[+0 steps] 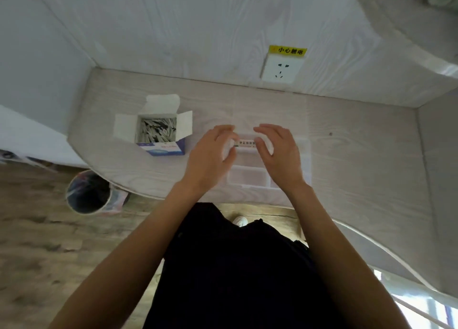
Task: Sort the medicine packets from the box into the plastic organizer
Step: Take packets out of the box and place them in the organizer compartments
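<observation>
- Left hand [210, 152]: fingers loosely curved, thumb and fingertips at the left end of a small medicine packet [245, 143]; motion blur hides whether they actually pinch it.
- Right hand [277, 150]: fingers spread and curved at the packet's right end; grip likewise unclear.
- Plastic organizer [247, 177]: clear, lying on the worktop [359, 155] directly under both hands.
- Box [158, 133]: flaps open, full of packets, left of the hands.
- Open worktop lies right of the organizer; the curved near edge runs just below the wrists.

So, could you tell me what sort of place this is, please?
Probably a home or dorm desk nook: a wood-grain desk against a panelled wall, a wall socket with a warning label, and a bin on the floor.
</observation>
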`<act>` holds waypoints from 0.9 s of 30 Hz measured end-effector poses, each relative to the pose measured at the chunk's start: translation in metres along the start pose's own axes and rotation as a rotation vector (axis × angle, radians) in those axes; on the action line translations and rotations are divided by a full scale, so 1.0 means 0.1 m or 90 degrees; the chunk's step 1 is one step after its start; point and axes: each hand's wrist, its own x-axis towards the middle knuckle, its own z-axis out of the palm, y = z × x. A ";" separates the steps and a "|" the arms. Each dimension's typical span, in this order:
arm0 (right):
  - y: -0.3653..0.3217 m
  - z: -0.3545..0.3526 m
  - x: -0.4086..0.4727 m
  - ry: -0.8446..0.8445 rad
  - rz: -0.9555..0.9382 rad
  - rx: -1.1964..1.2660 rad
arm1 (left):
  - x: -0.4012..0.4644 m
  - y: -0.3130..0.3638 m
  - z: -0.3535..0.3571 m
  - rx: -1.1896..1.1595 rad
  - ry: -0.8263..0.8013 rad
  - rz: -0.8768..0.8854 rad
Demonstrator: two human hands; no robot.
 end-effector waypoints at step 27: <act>-1.20 0.91 0.91 -0.233 -0.218 -0.258 | -0.24 -0.82 -0.69 0.207 0.066 -0.274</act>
